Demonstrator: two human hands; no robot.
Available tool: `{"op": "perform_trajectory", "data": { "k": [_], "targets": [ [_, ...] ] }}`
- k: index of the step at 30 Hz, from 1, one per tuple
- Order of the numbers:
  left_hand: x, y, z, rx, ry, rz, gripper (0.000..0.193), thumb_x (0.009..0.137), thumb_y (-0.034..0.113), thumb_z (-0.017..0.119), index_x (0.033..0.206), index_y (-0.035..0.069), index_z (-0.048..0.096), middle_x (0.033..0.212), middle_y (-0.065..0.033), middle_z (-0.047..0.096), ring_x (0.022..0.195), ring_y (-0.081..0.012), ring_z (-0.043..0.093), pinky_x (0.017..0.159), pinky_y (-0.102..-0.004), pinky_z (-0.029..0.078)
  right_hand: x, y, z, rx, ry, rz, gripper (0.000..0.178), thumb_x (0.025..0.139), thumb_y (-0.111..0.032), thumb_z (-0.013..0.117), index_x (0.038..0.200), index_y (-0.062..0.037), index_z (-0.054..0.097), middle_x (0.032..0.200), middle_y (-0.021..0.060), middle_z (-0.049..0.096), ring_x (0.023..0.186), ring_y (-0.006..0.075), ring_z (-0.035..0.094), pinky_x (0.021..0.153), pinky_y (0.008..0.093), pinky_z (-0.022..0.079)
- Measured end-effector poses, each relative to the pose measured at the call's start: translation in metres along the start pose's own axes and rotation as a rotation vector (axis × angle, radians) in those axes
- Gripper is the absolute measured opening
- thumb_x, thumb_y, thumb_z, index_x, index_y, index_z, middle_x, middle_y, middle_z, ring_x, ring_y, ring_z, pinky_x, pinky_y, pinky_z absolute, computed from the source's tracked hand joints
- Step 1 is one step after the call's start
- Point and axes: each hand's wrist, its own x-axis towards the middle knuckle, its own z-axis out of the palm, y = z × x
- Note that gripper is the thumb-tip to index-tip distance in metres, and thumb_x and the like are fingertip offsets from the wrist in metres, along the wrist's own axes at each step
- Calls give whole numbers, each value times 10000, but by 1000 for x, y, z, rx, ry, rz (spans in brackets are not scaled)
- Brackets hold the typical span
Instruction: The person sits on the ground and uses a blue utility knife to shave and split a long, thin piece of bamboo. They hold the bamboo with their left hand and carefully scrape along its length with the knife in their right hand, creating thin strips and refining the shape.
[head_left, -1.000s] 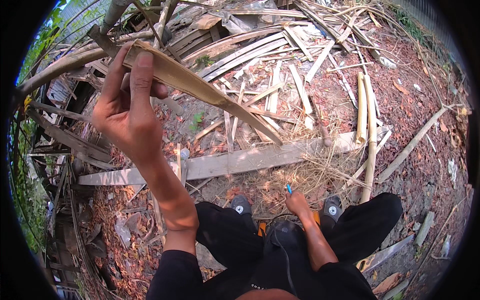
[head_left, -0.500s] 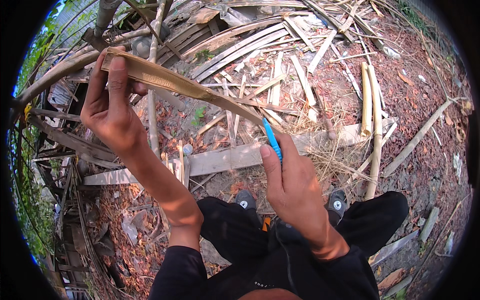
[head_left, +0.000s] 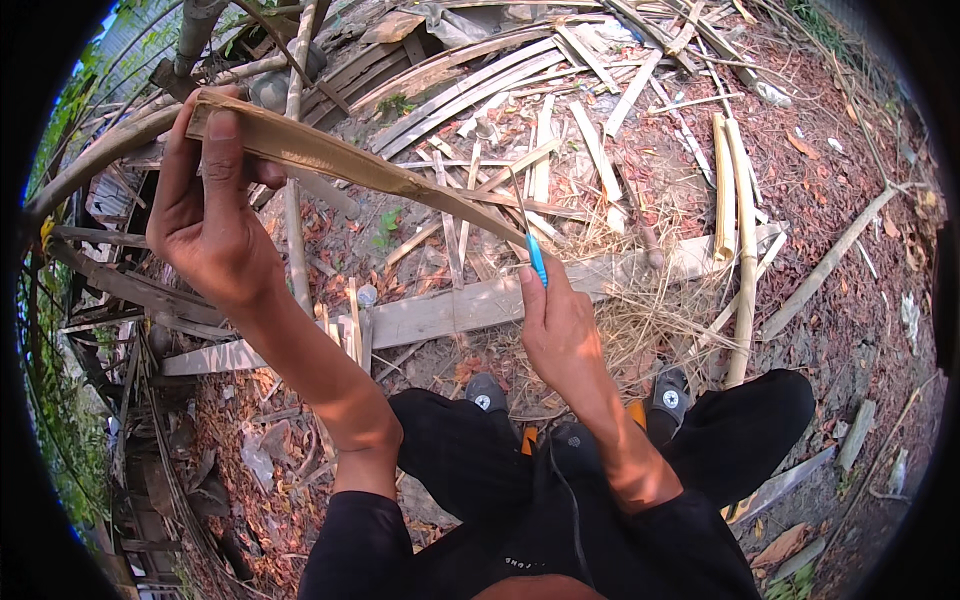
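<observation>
My left hand (head_left: 215,210) is raised at the upper left, its thumb and fingers closed on the end of a split bamboo strip (head_left: 350,165). From there the strip slants down to the right, toward my right hand (head_left: 560,325). That hand is wrapped round the blue handle of a knife (head_left: 537,260). The thin blade points upward, close by the strip's lower end; whether it touches the strip is unclear. My right fingers partly hide the handle.
A long flat plank (head_left: 440,318) lies across the ground before my feet, with dry shavings (head_left: 655,295) over its right part. Two bamboo poles (head_left: 740,230) lie to the right. Scattered strips (head_left: 600,155) cover the ground beyond; a wooden frame (head_left: 120,190) stands at left.
My right hand has shifted slightly down with the knife, whose blade now shows more upright. My left hand has moved a little left with the strip, which looks turned slightly.
</observation>
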Motion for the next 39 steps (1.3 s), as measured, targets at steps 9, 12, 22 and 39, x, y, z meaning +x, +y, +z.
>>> {"op": "perform_trajectory", "data": {
  "k": [9, 12, 22, 39],
  "targets": [
    [-1, 9, 14, -77, 3, 51, 268, 884, 49, 627, 1102, -107, 608, 956, -153, 680, 637, -122, 584, 490, -227, 435, 6, 13, 28, 11, 34, -89, 265, 979, -210, 445, 933, 50, 431, 534, 263, 524, 536, 480, 549, 497, 537, 420],
    [4, 4, 10, -80, -18, 47, 274, 879, 52, 638, 1106, -99, 608, 963, -152, 680, 669, -120, 594, 488, -223, 439, 7, 29, 33, 10, 44, -12, 264, 982, -211, 441, 931, 48, 439, 544, 278, 512, 543, 490, 532, 497, 537, 382],
    [-2, 16, 16, 164, 163, 39, 296, 850, 76, 688, 1080, -100, 627, 816, -126, 682, 588, -106, 577, 460, -216, 413, 17, 40, 64, 110, 99, -86, 256, 978, -203, 438, 934, 49, 426, 550, 299, 512, 530, 503, 526, 487, 546, 381],
    [-4, 18, 30, 292, 197, 43, 262, 852, 77, 675, 1057, -84, 653, 818, -110, 690, 513, -69, 492, 456, -188, 381, 24, 1, 20, 352, 81, -211, 263, 976, -237, 463, 916, 19, 446, 536, 255, 508, 528, 469, 527, 485, 513, 367]
  ]
}}
